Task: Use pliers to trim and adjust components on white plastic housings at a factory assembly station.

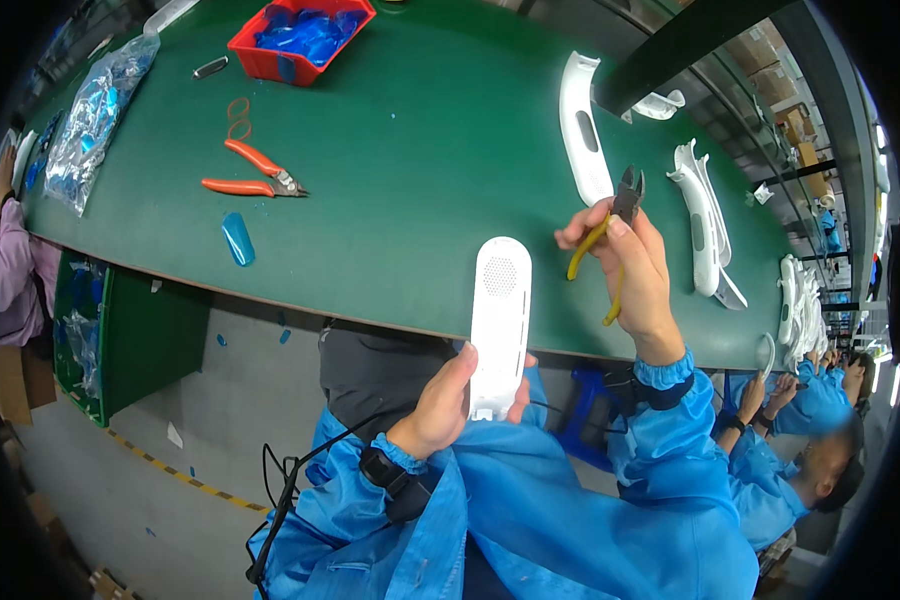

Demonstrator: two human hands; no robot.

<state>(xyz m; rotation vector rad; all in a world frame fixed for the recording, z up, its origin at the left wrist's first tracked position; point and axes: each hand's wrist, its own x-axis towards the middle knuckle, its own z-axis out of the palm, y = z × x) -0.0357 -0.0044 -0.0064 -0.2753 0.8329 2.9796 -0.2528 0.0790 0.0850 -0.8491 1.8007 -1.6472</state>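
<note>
The white perforated part is near the centre of the view, in the person's left hand, which is at 6 o'clock. This hand grasps its lower end, with the thumb on one edge and the fingers coming around the other. The long axis goes almost from 12 to 6 o'clock; the rounded end with small holes points to 12. Any marking on it is too small for me to read. At 3 o'clock, the right hand grips the yellow-handled cutters, whose jaws are parted and point to 12. On the green table, at 11 o'clock, the red bin contains blue film pieces. At 10 o'clock lies the clear plastic bag, with bluish contents.
</note>
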